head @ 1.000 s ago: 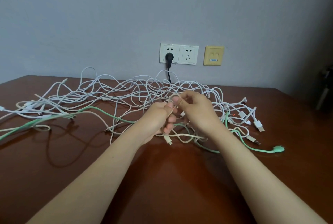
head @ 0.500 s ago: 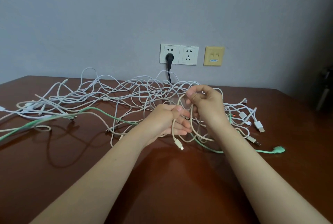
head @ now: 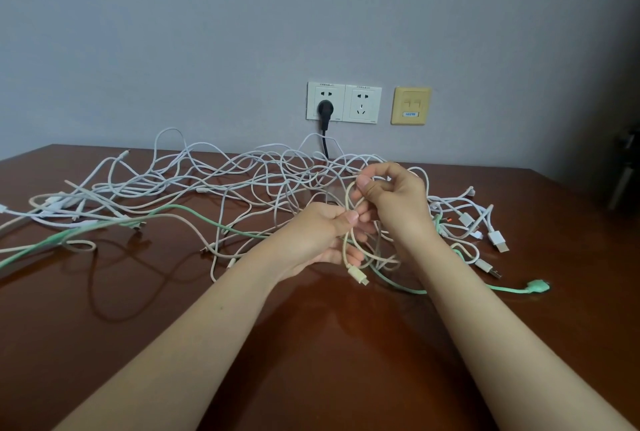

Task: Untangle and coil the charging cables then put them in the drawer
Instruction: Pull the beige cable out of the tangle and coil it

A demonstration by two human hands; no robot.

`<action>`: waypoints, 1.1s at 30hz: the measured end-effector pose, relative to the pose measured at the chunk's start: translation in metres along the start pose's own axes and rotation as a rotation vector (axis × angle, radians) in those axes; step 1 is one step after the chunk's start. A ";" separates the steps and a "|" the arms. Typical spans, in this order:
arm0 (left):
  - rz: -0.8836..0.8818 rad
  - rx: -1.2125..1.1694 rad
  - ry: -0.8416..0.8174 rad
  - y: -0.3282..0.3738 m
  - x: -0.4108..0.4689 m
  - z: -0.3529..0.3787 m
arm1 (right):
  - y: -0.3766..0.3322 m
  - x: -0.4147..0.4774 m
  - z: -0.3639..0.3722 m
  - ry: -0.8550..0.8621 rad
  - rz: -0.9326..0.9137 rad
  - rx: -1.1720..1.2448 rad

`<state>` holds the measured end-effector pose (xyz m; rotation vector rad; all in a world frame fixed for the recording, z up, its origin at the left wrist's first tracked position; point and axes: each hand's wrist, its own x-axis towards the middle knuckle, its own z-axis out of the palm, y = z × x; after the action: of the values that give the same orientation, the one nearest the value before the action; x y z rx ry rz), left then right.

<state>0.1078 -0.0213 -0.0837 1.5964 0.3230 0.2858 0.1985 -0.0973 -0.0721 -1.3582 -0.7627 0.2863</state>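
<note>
While the beige cable (head: 344, 250) is being worked loose: the step in hand is looking like untangling, with no coil formed yet and no drawer showing in view.
Left grip (head: 318, 240): is pinching the beige cable between thumb and curled fingers, low over the bench (head: 311, 344); the cable's connector (head: 358, 274) is dangling just below.
Right grip (head: 391, 198): is curling fingers and thumb round a loop of the same cable, a little higher and just beside the left grip.
Beige cable: is rising from one grip to the other, then trailing back into the heap; where it is threading through, I cannot tell.
White cables (head: 214, 170): are sprawling over one another across the bench, behind the hands and out to the left.
Green cable (head: 207, 226): is crossing from the left edge, passing under the hands and ending at a green plug (head: 538, 286) on the right.
Wall: a black plug (head: 325, 108) is sitting in the left of two sockets, beside a yellow wall plate (head: 411, 105).
Next move: is probably calling for feeding the free connector back through the loops, drawing gently so no knot is tightening.
</note>
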 end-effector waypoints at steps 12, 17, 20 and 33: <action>0.090 -0.321 0.450 0.005 0.015 -0.014 | 0.002 -0.008 0.014 -0.353 0.042 -0.327; 0.046 -0.596 0.465 0.011 0.012 -0.024 | -0.001 -0.014 0.016 -0.461 -0.004 -0.346; 0.049 -0.739 0.391 0.013 0.008 -0.028 | 0.001 -0.012 0.010 -0.443 -0.041 -0.445; -0.053 -0.298 0.390 0.017 0.005 -0.033 | -0.017 -0.003 -0.017 -0.410 -0.132 -0.218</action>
<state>0.1000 0.0104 -0.0655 1.2312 0.5927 0.5795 0.2032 -0.1156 -0.0572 -1.4646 -1.2498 0.3924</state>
